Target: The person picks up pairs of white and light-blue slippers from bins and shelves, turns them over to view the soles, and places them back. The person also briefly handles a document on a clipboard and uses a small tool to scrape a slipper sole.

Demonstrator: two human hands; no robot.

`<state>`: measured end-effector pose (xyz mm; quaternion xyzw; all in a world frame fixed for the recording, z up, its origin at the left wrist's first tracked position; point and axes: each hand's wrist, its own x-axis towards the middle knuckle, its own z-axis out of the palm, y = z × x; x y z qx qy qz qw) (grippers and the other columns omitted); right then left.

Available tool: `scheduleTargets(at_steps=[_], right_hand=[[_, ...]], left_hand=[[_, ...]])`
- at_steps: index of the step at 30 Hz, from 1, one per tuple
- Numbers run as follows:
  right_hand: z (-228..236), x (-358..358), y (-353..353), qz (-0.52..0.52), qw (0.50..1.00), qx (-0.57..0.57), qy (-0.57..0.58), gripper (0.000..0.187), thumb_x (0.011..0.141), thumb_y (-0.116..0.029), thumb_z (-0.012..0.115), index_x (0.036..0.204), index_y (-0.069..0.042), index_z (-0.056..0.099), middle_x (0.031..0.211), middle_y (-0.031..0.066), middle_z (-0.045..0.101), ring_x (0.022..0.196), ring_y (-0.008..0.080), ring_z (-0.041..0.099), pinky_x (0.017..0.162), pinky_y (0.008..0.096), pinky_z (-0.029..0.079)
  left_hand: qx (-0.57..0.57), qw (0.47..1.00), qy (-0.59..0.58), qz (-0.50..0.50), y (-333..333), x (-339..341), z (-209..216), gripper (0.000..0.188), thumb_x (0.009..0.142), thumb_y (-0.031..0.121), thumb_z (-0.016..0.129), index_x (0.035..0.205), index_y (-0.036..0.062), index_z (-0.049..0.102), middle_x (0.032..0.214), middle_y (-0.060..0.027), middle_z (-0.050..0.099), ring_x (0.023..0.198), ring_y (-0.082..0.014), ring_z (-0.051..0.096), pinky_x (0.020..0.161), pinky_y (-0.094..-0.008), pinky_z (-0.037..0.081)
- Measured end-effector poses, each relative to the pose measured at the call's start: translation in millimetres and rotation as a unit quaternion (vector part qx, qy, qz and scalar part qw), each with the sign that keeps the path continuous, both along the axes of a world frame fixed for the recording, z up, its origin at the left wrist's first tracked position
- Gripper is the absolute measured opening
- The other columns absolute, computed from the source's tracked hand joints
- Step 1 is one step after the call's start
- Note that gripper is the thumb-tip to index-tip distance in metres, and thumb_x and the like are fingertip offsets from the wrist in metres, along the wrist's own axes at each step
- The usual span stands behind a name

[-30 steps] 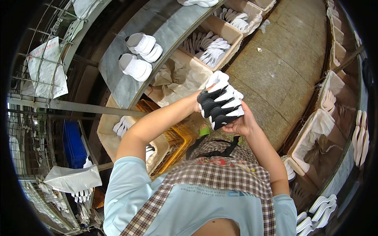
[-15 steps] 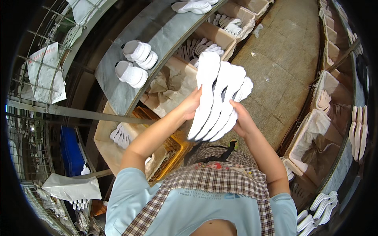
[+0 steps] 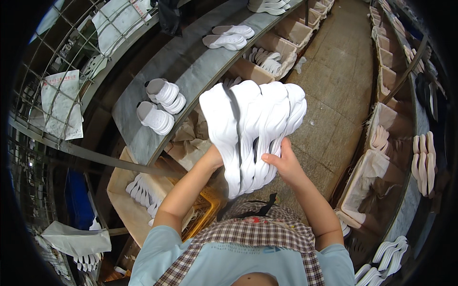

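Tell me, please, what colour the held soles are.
The soles look mostly white, clearest in the head view.

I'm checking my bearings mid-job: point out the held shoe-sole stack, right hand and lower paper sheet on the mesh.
White shoe-sole stack [image 3: 250,131], head view: a middle sole's surface.
Right hand [image 3: 288,167], head view: middle of the hand.
Lower paper sheet [image 3: 62,106], head view: centre of its face.

The soles [image 3: 249,112] look smooth and matt; the apron [image 3: 257,233], cloth.
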<state>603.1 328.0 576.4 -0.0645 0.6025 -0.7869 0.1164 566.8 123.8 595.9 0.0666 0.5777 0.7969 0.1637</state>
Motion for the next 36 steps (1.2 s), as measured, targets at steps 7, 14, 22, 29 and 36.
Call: scheduleTargets(at_steps=[7,14,22,29,36], right_hand=[[8.6,-3.8,10.6,-0.022,0.980,0.134,0.147,0.080,0.071,-0.019,0.072,0.132,0.006,0.027,0.130,0.0154,0.030,0.125,0.0252,0.029,0.105,0.0355,0.022],[8.5,-17.3,19.8,-0.042,0.952,0.222,0.208,0.079,0.067,-0.022,0.074,0.132,-0.002,0.034,0.133,0.0214,0.031,0.130,0.0359,0.022,0.105,0.0446,0.024],[31.2,-32.3,39.8,-0.111,0.811,0.312,0.483,0.042,0.077,-0.001,0.060,0.117,-0.013,0.057,0.120,0.0090,0.048,0.109,0.0285,0.045,0.097,0.0381,0.035],[25.8,-21.8,51.3,0.129,0.990,-0.039,0.051,0.037,0.081,-0.004,0.055,0.118,-0.005,0.051,0.140,0.0107,0.035,0.124,0.0249,0.039,0.100,0.0329,0.035],[25.2,-2.9,20.9,0.118,0.987,-0.090,-0.055,0.064,0.075,-0.019,0.064,0.130,-0.007,0.034,0.130,0.0163,0.040,0.111,0.0277,0.047,0.090,0.0348,0.043]], left_hand=[[-0.044,0.998,0.049,0.023,-11.6,4.5,-19.0,0.054,0.085,0.008,0.058,0.134,0.0027,0.036,0.131,-0.0089,0.042,0.116,-0.0200,0.044,0.096,-0.0315,0.038],[0.008,0.998,-0.061,0.028,-20.9,9.2,-27.8,0.052,0.093,0.023,0.047,0.137,0.0035,0.029,0.136,-0.0142,0.039,0.122,-0.0257,0.042,0.101,-0.0388,0.036],[0.178,0.968,-0.176,-0.025,-14.0,32.3,-34.9,0.054,0.091,0.027,0.050,0.135,0.0014,0.033,0.131,-0.0160,0.044,0.117,-0.0266,0.047,0.099,-0.0404,0.039],[0.284,0.942,-0.159,-0.085,-32.4,28.1,-33.8,0.056,0.089,0.032,0.052,0.132,-0.0004,0.037,0.127,-0.0175,0.049,0.113,-0.0275,0.052,0.097,-0.0418,0.041],[0.154,0.946,-0.285,0.029,-20.7,17.7,-34.9,0.060,0.085,0.039,0.052,0.129,-0.0005,0.039,0.120,-0.0184,0.051,0.104,-0.0322,0.054,0.083,-0.0464,0.050]])
